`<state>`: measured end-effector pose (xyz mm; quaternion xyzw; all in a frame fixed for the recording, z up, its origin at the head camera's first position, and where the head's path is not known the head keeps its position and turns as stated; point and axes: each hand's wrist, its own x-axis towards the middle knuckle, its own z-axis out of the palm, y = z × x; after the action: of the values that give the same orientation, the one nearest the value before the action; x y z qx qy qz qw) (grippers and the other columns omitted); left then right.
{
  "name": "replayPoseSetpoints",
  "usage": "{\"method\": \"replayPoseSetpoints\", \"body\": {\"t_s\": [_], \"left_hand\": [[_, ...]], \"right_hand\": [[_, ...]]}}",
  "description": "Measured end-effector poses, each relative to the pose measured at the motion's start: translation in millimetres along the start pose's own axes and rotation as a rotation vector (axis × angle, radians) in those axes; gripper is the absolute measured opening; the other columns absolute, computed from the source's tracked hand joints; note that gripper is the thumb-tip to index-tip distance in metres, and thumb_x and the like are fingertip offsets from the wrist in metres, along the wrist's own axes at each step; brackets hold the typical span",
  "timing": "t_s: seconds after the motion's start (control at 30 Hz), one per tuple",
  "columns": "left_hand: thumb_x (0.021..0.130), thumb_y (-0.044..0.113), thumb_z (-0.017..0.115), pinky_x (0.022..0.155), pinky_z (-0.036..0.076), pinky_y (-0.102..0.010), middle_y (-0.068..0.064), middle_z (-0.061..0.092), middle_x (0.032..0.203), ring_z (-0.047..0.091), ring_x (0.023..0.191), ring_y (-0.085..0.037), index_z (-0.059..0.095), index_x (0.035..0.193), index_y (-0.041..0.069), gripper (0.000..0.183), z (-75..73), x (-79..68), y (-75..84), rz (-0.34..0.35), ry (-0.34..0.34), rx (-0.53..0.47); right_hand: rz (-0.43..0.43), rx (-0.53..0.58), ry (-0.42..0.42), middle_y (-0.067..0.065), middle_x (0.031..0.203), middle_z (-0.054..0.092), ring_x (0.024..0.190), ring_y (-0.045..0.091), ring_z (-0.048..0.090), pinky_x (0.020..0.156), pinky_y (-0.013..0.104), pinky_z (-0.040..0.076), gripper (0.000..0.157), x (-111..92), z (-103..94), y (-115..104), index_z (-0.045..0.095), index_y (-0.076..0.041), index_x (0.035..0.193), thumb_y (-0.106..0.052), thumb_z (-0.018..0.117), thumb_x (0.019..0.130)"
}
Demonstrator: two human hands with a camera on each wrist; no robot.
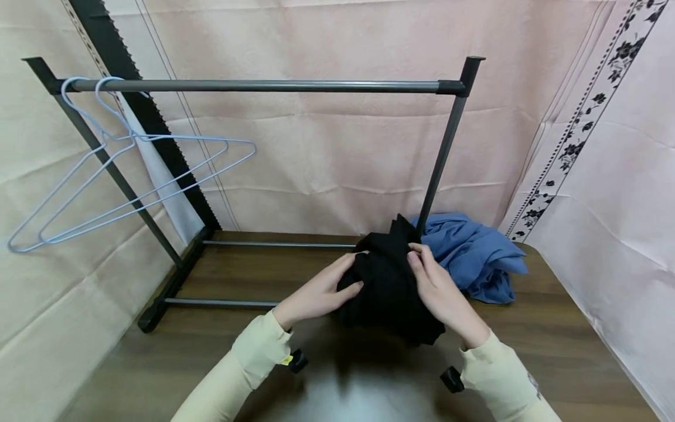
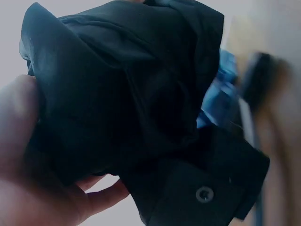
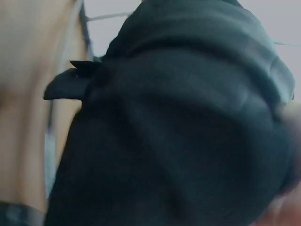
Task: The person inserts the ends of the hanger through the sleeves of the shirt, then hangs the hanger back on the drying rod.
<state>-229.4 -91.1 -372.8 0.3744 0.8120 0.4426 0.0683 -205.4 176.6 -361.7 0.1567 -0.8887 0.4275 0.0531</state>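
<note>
A bunched black garment (image 1: pixel 387 287) is held up between both hands, above the table. My left hand (image 1: pixel 324 290) grips its left side, thumb toward the front. On the other side my right hand (image 1: pixel 440 287) holds the cloth, its fingertips at the upper right edge. In the left wrist view the garment (image 2: pixel 122 94) shows a flap with a round button (image 2: pixel 204 194), and the left hand (image 2: pixel 47 188) curls around its lower left. Black cloth (image 3: pixel 174 132) fills most of the right wrist view, with the right hand (image 3: pixel 287 207) blurred at the edge.
A dark metal clothes rack (image 1: pixel 263 86) stands behind the hands. Two light blue hangers (image 1: pixel 158 196) hang at its left end. A crumpled blue garment (image 1: pixel 469 252) lies on the wooden table (image 1: pixel 554 340) by the rack's right post. Pale cloth curtains (image 1: pixel 316 158) surround the table.
</note>
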Motion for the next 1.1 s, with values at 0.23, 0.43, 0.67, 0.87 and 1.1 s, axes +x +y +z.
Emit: {"method": "replayPoseSetpoints", "body": {"t_s": [0.23, 0.43, 0.67, 0.87, 1.1], "left_hand": [[0.103, 0.018, 0.060, 0.116, 0.029, -0.047, -0.008, 0.034, 0.159, 0.029, 0.147, -0.023, 0.034, 0.155, 0.011, 0.059, 12.4, -12.1, -41.4, -0.024, -0.021, 0.126], [0.099, 0.033, 0.067, 0.112, 0.035, -0.047, -0.004, 0.042, 0.153, 0.038, 0.141, -0.021, 0.042, 0.151, 0.014, 0.061, 15.5, -24.1, -58.5, -0.076, -0.047, 0.171], [0.094, 0.037, 0.074, 0.110, 0.037, -0.048, 0.005, 0.052, 0.142, 0.046, 0.136, -0.019, 0.053, 0.141, 0.023, 0.053, -5.5, -37.3, -56.6, -0.056, 0.048, 0.080], [0.086, 0.047, 0.079, 0.111, 0.035, -0.049, 0.000, 0.044, 0.152, 0.041, 0.139, -0.023, 0.039, 0.153, 0.026, 0.081, -10.9, -44.4, -61.3, -0.147, 0.028, 0.077], [0.086, 0.051, 0.078, 0.107, 0.040, -0.048, -0.001, 0.052, 0.144, 0.049, 0.132, -0.021, 0.041, 0.153, 0.023, 0.082, 11.7, -43.3, -68.1, -0.151, -0.074, 0.238]], "right_hand": [[0.007, 0.082, -0.056, 0.018, 0.151, 0.043, 0.138, 0.034, 0.043, 0.109, 0.055, 0.035, 0.054, 12.0, 44.5, 30.6, 0.039, -0.012, 0.149, -0.048, 0.031, 0.110], [0.015, 0.036, -0.113, 0.013, 0.151, 0.044, 0.138, 0.031, 0.043, 0.109, 0.054, 0.036, 0.056, 10.0, 53.0, 43.6, 0.045, -0.016, 0.147, -0.054, 0.037, 0.107], [-0.034, -0.021, -0.041, 0.009, 0.149, 0.046, 0.131, 0.031, 0.047, 0.102, 0.054, 0.041, 0.049, 1.9, 26.8, 46.5, 0.048, -0.020, 0.146, -0.048, 0.048, 0.106], [-0.040, -0.007, -0.062, 0.015, 0.142, 0.049, 0.126, 0.035, 0.049, 0.100, 0.057, 0.043, 0.054, -9.7, 4.3, 51.0, 0.046, -0.018, 0.146, -0.042, 0.062, 0.101], [-0.067, -0.086, -0.250, 0.013, 0.123, 0.061, 0.104, 0.027, 0.062, 0.084, 0.041, 0.054, 0.050, -19.1, 9.1, 60.7, 0.054, -0.003, 0.134, -0.028, 0.073, 0.095]]}}
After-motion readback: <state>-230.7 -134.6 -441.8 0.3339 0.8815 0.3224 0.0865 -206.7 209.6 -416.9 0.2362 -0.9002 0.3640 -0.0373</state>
